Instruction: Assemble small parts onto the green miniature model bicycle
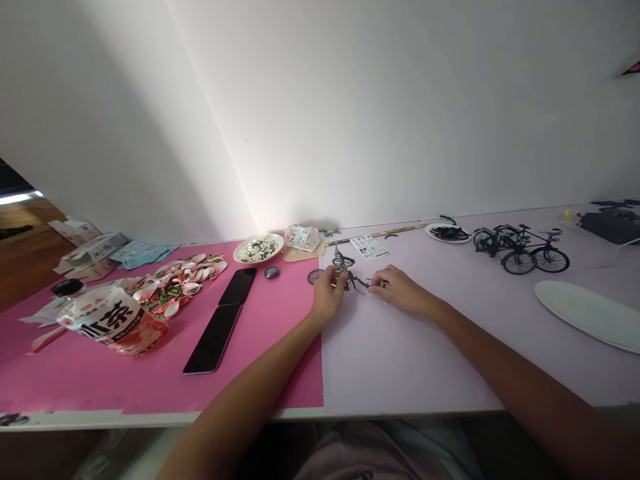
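Note:
Near the middle of the table, my left hand (331,291) grips a small dark model bicycle (344,263), its fingers closed round the frame. One spoked wheel (314,275) shows to the left of that hand, and another part of the model stands up behind the fingers. Just to the right, my right hand (393,288) has its thumb and fingers pinched together by a thin dark piece (364,283) of the model. What exactly lies between those fingertips is too small to make out.
Finished-looking model bicycles (520,247) stand at the right, near a white oval plate (590,310). Dark parts lie on a small plate (447,232). A printed sheet (369,247) lies behind my hands. Leftward are a black phone (215,333), a drink bottle (113,320) and a plate of small pieces (259,249).

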`<state>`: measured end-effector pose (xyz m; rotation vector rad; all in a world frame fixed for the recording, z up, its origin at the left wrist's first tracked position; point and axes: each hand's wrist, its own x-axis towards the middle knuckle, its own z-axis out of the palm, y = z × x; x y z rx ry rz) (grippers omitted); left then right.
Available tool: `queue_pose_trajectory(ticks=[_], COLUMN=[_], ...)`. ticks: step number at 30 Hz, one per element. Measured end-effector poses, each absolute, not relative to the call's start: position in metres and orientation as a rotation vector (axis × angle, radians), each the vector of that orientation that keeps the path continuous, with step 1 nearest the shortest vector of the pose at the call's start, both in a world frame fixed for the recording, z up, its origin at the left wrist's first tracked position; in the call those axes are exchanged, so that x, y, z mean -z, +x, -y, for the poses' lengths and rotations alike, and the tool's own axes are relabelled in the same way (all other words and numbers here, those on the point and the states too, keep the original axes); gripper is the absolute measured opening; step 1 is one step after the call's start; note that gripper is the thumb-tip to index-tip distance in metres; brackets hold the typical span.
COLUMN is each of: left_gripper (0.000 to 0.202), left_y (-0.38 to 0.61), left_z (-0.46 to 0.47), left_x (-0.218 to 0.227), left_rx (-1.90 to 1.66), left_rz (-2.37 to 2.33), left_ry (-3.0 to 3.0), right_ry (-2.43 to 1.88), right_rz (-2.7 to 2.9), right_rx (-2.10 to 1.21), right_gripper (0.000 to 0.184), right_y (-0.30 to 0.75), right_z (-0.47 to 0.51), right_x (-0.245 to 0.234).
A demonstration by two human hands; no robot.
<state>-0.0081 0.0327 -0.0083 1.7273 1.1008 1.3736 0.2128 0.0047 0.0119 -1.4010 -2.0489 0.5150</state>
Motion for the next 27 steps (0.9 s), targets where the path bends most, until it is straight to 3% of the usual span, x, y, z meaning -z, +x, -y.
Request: queue_pose_trajectory(ticks=[12, 27], left_gripper=[0.021, 0.02], left_y=[-0.007, -0.006], left_z=[-0.027, -0.026], left_x=[0.004, 0.008], left_rx=[-1.383, -1.329], left_rz=[-1.141, -1.111], left_ry=[1.768, 1.943], right_ry=[-1.211, -1.111], right_rz=[1.86, 1.923], right_rx=[-0.54, -0.577], right_gripper=[0.031, 0.018], right_y=[0.202, 0.196], right_z=[0.001, -0.001], right_x=[-0.018, -0.01])
